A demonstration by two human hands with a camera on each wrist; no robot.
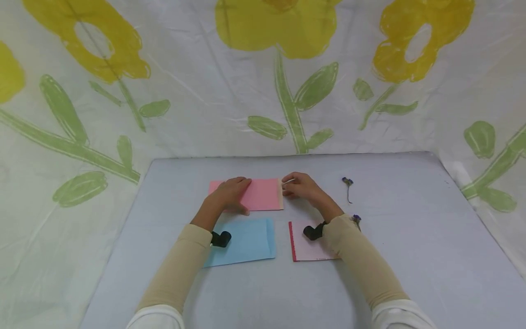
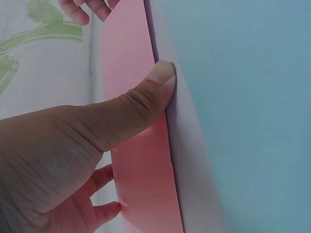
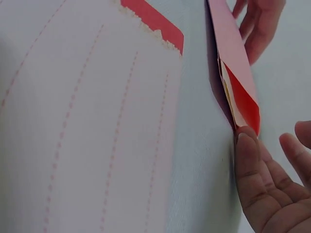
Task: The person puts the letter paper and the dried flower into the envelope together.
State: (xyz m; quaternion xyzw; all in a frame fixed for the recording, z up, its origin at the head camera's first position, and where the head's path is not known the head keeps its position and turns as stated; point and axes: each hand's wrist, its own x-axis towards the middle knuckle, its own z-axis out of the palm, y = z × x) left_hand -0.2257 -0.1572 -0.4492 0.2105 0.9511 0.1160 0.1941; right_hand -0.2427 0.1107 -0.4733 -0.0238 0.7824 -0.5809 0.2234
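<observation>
A pink envelope [image 1: 263, 194] lies at the far middle of the table, a cream strip along its right end. My left hand [image 1: 231, 194] spans it from above, the thumb along its near edge and other fingertips at its far edge. At the envelope's right end, my right hand [image 1: 303, 187] pinches the corner with thumb and finger while other fingers stand apart. In the right wrist view that end of the pink envelope [image 3: 238, 53] gapes a little and shows a red inside [image 3: 245, 104].
Nearer me lie a light blue envelope [image 1: 246, 242] on the left and a pale pink sheet with a red torn edge [image 1: 306, 249] on the right, each partly under a forearm. Dried purple flowers [image 1: 347, 182] lie to the right. A flower-painted curtain [image 1: 185, 100] hangs behind the table [image 1: 411, 205].
</observation>
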